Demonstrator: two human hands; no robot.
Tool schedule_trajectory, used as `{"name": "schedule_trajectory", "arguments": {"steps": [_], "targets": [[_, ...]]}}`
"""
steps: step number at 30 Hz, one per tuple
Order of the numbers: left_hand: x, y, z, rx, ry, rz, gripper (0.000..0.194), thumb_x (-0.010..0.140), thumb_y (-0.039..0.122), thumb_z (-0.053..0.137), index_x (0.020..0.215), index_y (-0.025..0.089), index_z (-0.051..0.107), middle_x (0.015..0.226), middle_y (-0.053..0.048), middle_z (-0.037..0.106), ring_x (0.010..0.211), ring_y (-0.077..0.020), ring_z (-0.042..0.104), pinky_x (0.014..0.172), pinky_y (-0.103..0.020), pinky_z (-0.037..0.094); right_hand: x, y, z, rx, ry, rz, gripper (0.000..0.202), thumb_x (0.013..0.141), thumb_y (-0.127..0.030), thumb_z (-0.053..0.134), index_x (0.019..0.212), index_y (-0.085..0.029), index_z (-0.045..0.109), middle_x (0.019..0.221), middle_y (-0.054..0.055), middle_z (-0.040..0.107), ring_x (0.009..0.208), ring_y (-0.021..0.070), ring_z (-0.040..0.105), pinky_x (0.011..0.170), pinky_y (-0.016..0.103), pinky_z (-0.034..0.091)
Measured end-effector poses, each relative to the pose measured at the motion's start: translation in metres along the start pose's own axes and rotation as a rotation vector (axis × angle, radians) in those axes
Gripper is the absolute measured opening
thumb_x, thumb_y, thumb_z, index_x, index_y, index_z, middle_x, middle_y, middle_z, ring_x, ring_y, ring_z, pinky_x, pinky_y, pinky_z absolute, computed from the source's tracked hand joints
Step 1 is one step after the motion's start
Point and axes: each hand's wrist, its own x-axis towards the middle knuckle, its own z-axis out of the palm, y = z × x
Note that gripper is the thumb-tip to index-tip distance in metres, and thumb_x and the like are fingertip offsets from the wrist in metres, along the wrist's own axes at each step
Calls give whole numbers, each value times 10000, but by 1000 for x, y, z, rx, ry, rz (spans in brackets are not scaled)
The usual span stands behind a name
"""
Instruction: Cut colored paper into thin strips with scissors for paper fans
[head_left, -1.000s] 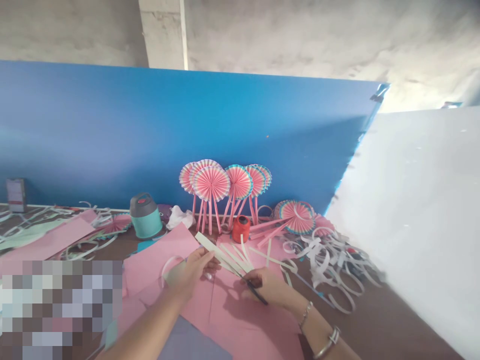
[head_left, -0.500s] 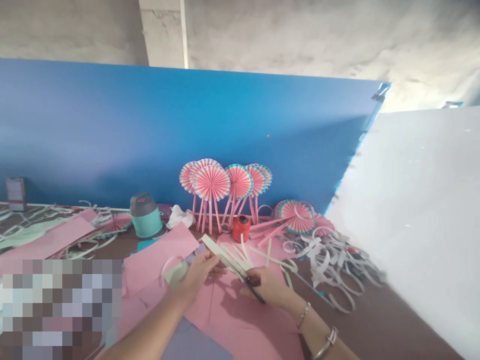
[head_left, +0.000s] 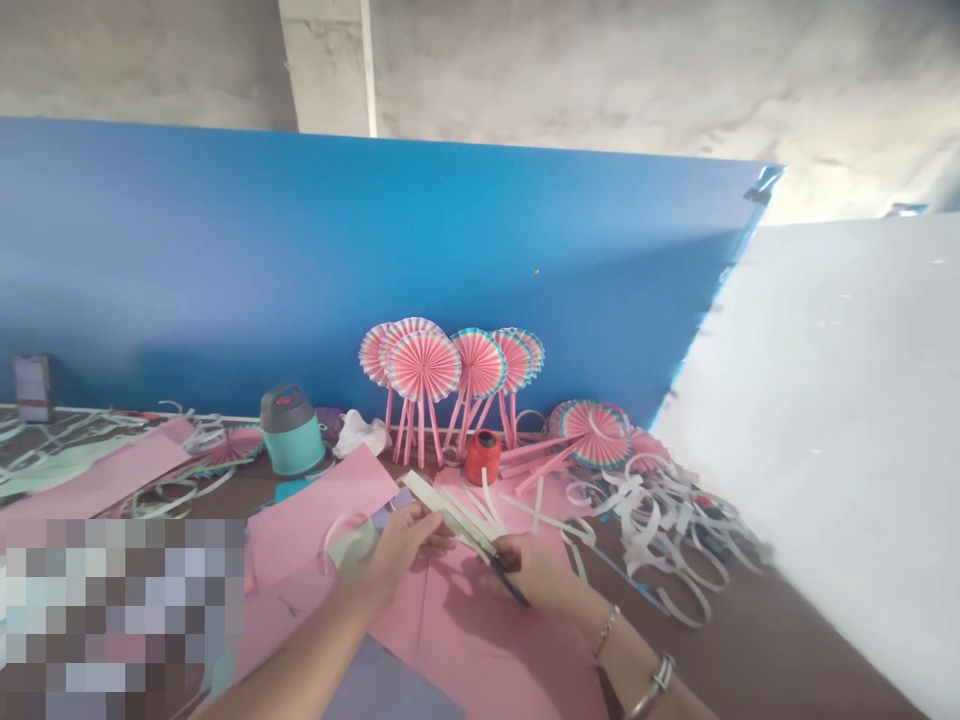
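My left hand (head_left: pixel 411 538) pinches a pale cream paper strip (head_left: pixel 422 490) between thumb and fingers, above the pink sheets. In my right hand (head_left: pixel 529 570) is a pair of scissors (head_left: pixel 514 585) with dark handles, my fingers closed round them. The scissor blades lie along the strip, pointing up and left toward my left hand. Under both hands are pink paper sheets (head_left: pixel 495 650). Several thin cream strips (head_left: pixel 538 505) lie just beyond my right hand, near a red spool of thread (head_left: pixel 483 458).
Several pleated pink paper fans (head_left: pixel 424 367) stand against the blue partition (head_left: pixel 450 230); others (head_left: pixel 596 435) lie to the right. Curled white paper offcuts (head_left: pixel 660 530) pile up at the right. A teal container with a grey lid (head_left: pixel 292 440) stands left of the fans. The lower left is pixelated.
Hardly anything differs. Both hands stay in place, with the scissors and cream strip almost exactly where they were.
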Motion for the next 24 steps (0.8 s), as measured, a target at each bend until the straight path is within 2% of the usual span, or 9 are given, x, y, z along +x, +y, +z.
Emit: {"name": "schedule_trajectory", "arguments": {"steps": [17, 24], "targets": [[5, -6, -1, -53, -7, 2, 301, 654, 434, 701, 678, 163, 571, 623, -23, 673, 581, -161, 661, 578, -251, 485, -2, -7, 1, 35, -25, -23, 179, 628, -292, 678, 628, -155, 562, 521, -62, 451, 474, 71, 343, 448, 190, 264], [1, -1, -1, -39, -38, 11, 276, 682, 418, 678, 710, 156, 595, 653, -33, 682, 596, -155, 661, 590, -245, 481, -1, -2, 1, -9, 2, -11, 169, 652, -318, 652, 676, -156, 608, 553, -34, 520, 493, 91, 399, 453, 195, 294]]}}
